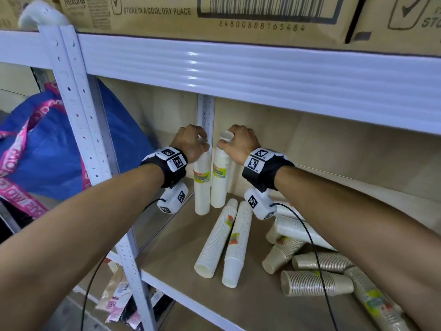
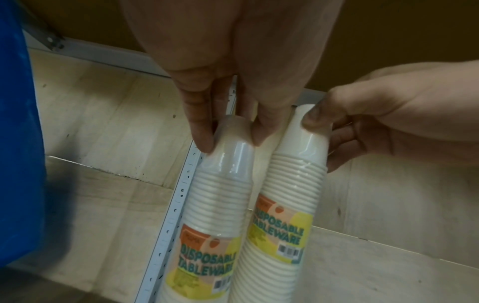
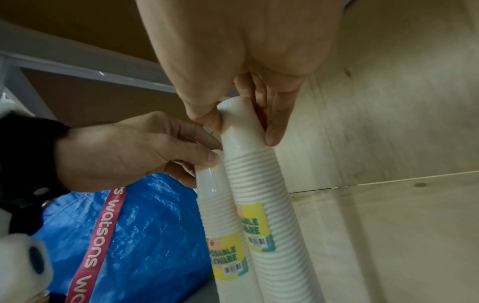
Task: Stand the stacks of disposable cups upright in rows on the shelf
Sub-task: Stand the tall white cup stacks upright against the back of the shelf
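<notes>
Nearest, two white stacks [image 1: 222, 242] lying flat on the shelf [image 1: 181, 244], long axes running front to back. Behind, two upright stacks, vertical, touching: left stack [image 1: 201, 185] pinched by left hand [image 1: 191, 142], right stack [image 1: 220, 177] by right hand [image 1: 239, 143].

Both bare forearms reach fwd from lower frame corners toward centre, each w/ black wrist strap. Left hand [image 1: 191, 143], centre frame, curls fingertips [image 2: 204, 141] round top of tall white wrapped cup stack [image 1: 202, 185]. Right hand [image 1: 239, 143] beside it pinches top of second white cup stack [image 1: 220, 177], thumb [image 3: 210, 119] opposite fingers.
</notes>
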Tool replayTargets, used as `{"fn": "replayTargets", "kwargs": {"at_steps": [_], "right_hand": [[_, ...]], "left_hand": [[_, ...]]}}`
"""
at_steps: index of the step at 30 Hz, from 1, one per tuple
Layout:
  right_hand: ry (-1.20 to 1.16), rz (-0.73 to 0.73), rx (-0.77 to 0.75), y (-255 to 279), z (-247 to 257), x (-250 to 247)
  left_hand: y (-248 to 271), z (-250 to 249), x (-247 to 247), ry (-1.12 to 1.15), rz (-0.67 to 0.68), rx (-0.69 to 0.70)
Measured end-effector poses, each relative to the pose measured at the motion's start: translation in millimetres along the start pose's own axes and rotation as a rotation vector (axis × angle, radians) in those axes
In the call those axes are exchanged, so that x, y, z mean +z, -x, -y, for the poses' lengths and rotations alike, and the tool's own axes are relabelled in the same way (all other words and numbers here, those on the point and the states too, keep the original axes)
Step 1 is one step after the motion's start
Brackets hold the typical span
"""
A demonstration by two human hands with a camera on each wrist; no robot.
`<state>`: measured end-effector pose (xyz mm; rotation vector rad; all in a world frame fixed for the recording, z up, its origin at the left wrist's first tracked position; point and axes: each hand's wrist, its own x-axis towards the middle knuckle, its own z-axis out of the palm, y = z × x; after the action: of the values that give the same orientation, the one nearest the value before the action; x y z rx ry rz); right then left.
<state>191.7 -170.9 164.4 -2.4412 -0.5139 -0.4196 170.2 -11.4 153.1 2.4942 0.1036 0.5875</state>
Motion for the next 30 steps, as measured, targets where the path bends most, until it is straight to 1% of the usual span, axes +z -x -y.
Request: {"fn": "replayTargets", "kwargs": {"at_steps": [6,15,22,30], "right_hand": [[-0.016,0.059,0.067,-14.4,-12.0,16.1],[0.001,0.145,0.121,-25.4,-30.5,27.1],[0.028,0.140,0.100,-32.3,-31.8,28.3],[0.035,0.170,0.048,-34.9,-29.8,29.1]], "left_hand": [[-7.8,5.1,9.7,0.007,0.060,0.012],[-15.8,7.6,17.3,0.035,0.089,0.015],[-19.2,6.1,15.7,0.046,0.130,0.035],[-22.2,5.3,16.4,0.011,0.119,0.052]]}}
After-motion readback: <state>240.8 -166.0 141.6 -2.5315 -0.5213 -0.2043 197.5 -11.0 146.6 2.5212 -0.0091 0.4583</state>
